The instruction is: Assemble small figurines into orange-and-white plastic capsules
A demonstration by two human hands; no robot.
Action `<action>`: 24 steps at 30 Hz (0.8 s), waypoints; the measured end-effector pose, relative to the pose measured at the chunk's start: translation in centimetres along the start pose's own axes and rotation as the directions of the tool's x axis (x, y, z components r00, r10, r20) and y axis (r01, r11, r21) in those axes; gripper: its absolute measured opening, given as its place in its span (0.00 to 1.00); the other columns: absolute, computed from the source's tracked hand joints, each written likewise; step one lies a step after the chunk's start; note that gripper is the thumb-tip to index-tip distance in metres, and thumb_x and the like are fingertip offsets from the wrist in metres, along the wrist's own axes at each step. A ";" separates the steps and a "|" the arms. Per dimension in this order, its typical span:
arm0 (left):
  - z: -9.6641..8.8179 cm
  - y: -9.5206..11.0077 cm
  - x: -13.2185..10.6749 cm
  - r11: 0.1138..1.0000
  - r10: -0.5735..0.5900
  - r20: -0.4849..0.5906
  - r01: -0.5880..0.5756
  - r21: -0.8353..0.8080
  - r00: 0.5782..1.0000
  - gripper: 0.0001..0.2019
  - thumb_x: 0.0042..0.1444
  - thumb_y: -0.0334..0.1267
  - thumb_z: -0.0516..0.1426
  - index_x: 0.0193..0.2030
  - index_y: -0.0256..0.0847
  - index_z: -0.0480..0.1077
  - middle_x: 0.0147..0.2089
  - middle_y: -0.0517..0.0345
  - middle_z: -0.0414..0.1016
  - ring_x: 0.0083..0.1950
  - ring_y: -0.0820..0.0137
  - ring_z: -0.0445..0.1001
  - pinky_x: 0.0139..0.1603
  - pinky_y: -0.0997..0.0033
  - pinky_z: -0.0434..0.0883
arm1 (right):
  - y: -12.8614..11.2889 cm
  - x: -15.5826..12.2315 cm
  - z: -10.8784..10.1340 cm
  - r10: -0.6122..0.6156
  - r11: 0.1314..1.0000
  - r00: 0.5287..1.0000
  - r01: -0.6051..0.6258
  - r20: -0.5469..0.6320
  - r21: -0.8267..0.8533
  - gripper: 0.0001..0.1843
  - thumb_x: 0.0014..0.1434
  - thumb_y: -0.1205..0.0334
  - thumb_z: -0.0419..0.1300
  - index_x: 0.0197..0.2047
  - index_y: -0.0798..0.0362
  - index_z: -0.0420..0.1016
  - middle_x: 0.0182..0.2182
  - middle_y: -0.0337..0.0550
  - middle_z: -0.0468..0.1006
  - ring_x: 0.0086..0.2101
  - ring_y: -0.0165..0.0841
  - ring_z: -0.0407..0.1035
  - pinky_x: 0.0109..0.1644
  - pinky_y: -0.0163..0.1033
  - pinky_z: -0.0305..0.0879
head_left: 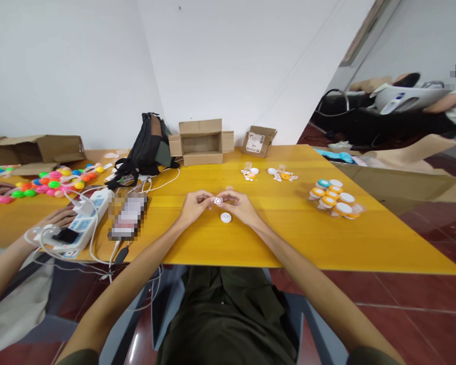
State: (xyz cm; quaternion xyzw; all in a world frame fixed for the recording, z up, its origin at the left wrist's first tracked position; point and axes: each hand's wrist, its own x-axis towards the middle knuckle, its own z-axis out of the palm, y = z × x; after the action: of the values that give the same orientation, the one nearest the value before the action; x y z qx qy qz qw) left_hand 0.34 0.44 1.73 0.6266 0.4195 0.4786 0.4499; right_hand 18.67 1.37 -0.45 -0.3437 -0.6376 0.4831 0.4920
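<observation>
Between the fingertips of both hands is a small white plastic piece with holes in it (pixel 218 201), held just above the yellow table (pixel 197 246). My left hand (pixel 195 205) pinches it from the left, and my right hand (pixel 238 205) grips its right side. Just below the hands, a round white plastic part (pixel 225 217) lies on the tabletop. Farther back are two small groups of loose parts, one with white and orange pieces (pixel 250 172) and another with an orange ring (pixel 285 176) among white bits.
Capped round containers (pixel 329 201) cluster at the right. Behind stand an open cardboard box (pixel 201 143), a smaller box (pixel 258 141) and a black backpack (pixel 146 144). To the left are a phone (pixel 129 217), a power strip (pixel 85 223), cables, colourful plastic eggs (pixel 53 183) and another person's hands.
</observation>
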 end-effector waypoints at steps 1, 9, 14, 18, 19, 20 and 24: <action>0.0 0.0 0.0 1.000 -0.003 -0.001 0.003 -0.003 1.000 0.14 0.49 0.49 0.67 0.29 0.39 0.76 0.22 0.59 0.76 0.24 0.72 0.72 0.27 0.73 0.69 | 0.0 0.0 0.1 0.000 1.000 1.000 0.000 0.002 0.004 0.15 0.47 0.49 0.73 0.34 0.49 0.81 0.34 0.41 0.84 0.37 0.37 0.77 0.43 0.41 0.73; 0.4 0.6 -0.1 0.998 -0.013 -0.012 0.012 -0.069 1.000 0.16 0.47 0.50 0.68 0.28 0.39 0.75 0.21 0.61 0.74 0.22 0.75 0.69 0.26 0.74 0.68 | -0.1 0.1 0.2 -0.008 1.000 1.000 0.009 -0.021 0.022 0.16 0.45 0.50 0.74 0.34 0.49 0.80 0.33 0.40 0.82 0.38 0.36 0.77 0.44 0.41 0.73; 0.5 0.5 -0.2 0.997 -0.013 -0.028 0.010 -0.077 1.000 0.16 0.47 0.50 0.68 0.27 0.38 0.74 0.21 0.61 0.74 0.22 0.75 0.69 0.26 0.74 0.68 | -0.6 0.0 0.2 -0.003 0.997 1.000 0.004 -0.002 0.075 0.16 0.43 0.52 0.76 0.33 0.49 0.80 0.33 0.38 0.82 0.37 0.35 0.76 0.49 0.43 0.74; 0.5 0.5 -0.3 0.997 -0.003 -0.032 0.001 -0.077 0.999 0.16 0.47 0.50 0.68 0.27 0.39 0.74 0.21 0.61 0.74 0.22 0.75 0.68 0.26 0.74 0.68 | -0.9 0.0 0.3 0.006 0.995 1.000 -0.007 0.010 0.103 0.19 0.41 0.50 0.78 0.33 0.48 0.80 0.33 0.38 0.82 0.37 0.35 0.76 0.50 0.44 0.74; 0.5 0.5 -0.3 0.997 -0.001 -0.031 -0.002 -0.075 1.000 0.16 0.47 0.50 0.68 0.27 0.39 0.74 0.21 0.61 0.74 0.22 0.75 0.68 0.26 0.74 0.68 | -0.9 0.0 0.3 0.008 0.995 1.000 -0.009 0.008 0.103 0.19 0.41 0.49 0.77 0.33 0.48 0.80 0.33 0.38 0.82 0.37 0.35 0.76 0.50 0.45 0.74; 0.6 0.5 -0.3 0.997 0.003 -0.030 -0.005 -0.072 1.000 0.16 0.47 0.50 0.68 0.27 0.39 0.74 0.21 0.61 0.74 0.22 0.75 0.68 0.26 0.74 0.68 | -0.9 0.0 0.3 0.011 0.995 1.000 -0.012 0.005 0.101 0.19 0.41 0.49 0.77 0.33 0.48 0.81 0.33 0.38 0.82 0.37 0.35 0.76 0.51 0.45 0.74; 0.7 0.5 -0.3 0.998 0.020 -0.015 -0.021 -0.052 1.000 0.17 0.47 0.51 0.67 0.27 0.39 0.73 0.22 0.62 0.74 0.22 0.75 0.69 0.25 0.75 0.66 | -0.8 -0.1 0.1 0.010 0.996 1.000 -0.008 -0.025 0.085 0.19 0.42 0.47 0.77 0.33 0.47 0.81 0.33 0.39 0.82 0.38 0.36 0.76 0.50 0.44 0.73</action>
State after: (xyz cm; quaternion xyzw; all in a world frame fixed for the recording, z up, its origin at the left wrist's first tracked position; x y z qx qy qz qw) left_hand 0.98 -0.04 2.04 0.6154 0.4036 0.4985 0.4581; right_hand 18.63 1.02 0.33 -0.3313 -0.6085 0.5076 0.5122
